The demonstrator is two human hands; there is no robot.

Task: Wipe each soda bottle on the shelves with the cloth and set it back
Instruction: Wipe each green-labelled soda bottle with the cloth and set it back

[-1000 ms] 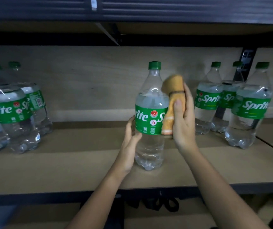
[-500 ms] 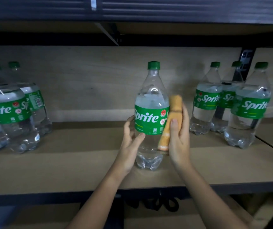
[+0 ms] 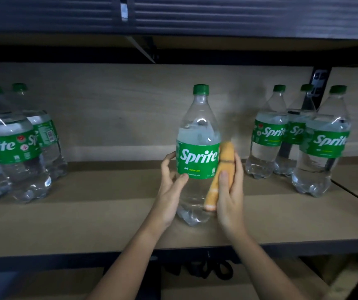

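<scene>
A clear Sprite bottle (image 3: 198,135) with a green cap and label stands upright mid-shelf, its name facing me. My left hand (image 3: 170,191) grips its lower left side, thumb on the front below the label, fingers curled behind. My right hand (image 3: 230,195) holds an orange cloth (image 3: 221,172) pressed flat against the bottle's right side, from the label down to near the base.
Three more Sprite bottles (image 3: 269,131) stand in a cluster at the right, and several (image 3: 11,148) crowd the left end. The wooden shelf (image 3: 87,217) has a dark metal front edge; another shelf sits close overhead. A lower shelf holds dark objects (image 3: 204,271).
The cloth has slid down the bottle's right side from the shoulder to the label and lower body. The bottle has turned, so the full Sprite name now faces me.
</scene>
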